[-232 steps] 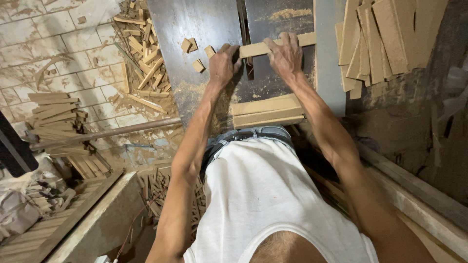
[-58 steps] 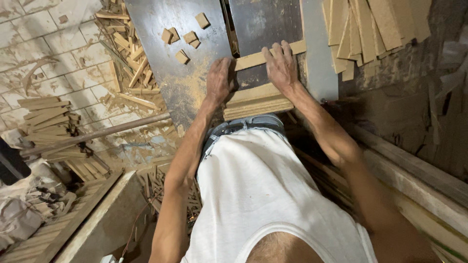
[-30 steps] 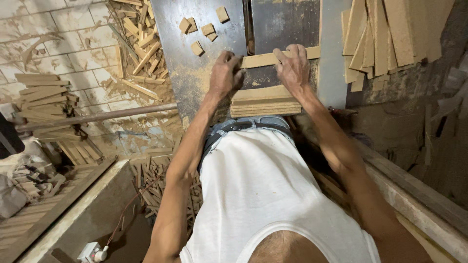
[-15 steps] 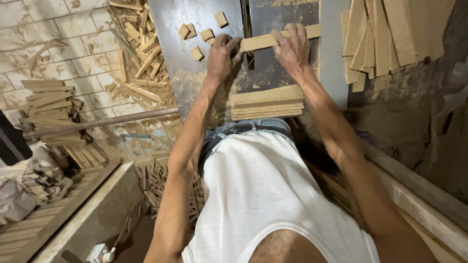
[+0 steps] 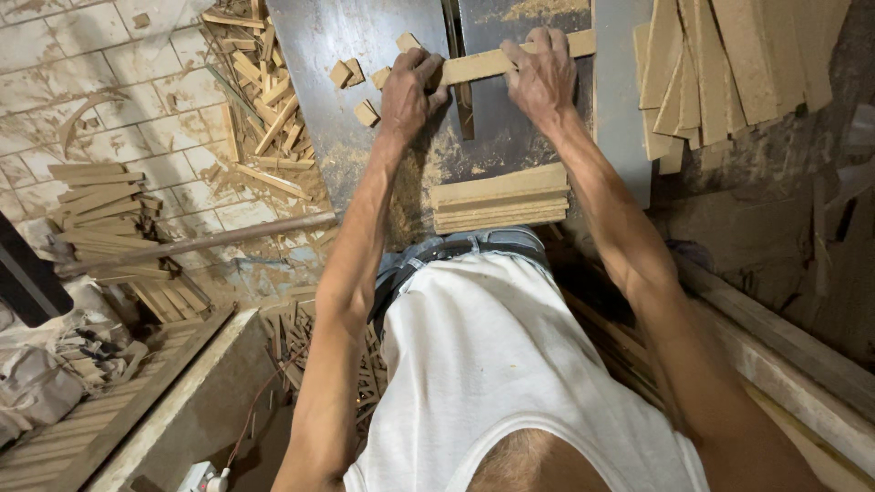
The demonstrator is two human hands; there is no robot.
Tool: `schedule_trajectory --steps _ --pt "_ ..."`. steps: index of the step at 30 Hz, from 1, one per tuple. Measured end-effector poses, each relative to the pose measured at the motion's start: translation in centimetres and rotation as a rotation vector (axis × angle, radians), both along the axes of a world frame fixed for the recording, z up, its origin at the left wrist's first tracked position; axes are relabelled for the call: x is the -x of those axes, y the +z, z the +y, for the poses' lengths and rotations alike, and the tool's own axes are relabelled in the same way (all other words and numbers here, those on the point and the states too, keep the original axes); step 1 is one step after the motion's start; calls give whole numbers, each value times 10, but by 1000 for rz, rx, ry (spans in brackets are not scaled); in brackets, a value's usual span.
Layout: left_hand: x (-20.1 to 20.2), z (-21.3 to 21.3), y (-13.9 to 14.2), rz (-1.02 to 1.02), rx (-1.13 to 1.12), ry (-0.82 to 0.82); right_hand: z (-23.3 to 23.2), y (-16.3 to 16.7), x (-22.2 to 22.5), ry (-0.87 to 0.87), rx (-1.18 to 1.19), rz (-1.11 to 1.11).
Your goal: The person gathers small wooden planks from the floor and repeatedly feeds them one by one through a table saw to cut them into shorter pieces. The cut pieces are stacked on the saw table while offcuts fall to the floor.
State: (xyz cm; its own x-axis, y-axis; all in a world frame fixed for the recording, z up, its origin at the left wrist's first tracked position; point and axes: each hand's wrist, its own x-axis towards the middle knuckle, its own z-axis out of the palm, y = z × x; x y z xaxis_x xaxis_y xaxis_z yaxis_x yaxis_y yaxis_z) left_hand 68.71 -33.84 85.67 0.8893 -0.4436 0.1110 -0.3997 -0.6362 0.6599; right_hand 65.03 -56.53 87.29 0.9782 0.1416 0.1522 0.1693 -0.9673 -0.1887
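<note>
Your left hand (image 5: 407,94) and right hand (image 5: 541,77) clamped on one wooden strip (image 5: 492,62) — flat across the saw desk (image 5: 365,41), stacked strips (image 5: 499,198) near your waist, offcut blocks (image 5: 365,77) just left.

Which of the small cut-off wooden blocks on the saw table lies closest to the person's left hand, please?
The small block touching the left hand at its thumb side; the other blocks lie apart, farther left or beyond the fingers.
</note>
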Motion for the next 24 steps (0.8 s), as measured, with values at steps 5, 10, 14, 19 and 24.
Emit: schedule_trajectory --steps 5,10,14,19,24 --pt "-10 -3 -6 20 -4 -3 2 2 -12 7 -1 2" --pt "-16 -5 2 35 -7 34 4 10 -21 -14 -31 -35" --pt "-32 -2 12 -24 27 26 6 13 -35 -56 -7 4" --pt "-33 22 9 -51 81 101 6 8 -20 -4 35 -51" --pt "22 54 -11 93 -267 153 -1 -2 48 48 12 43"
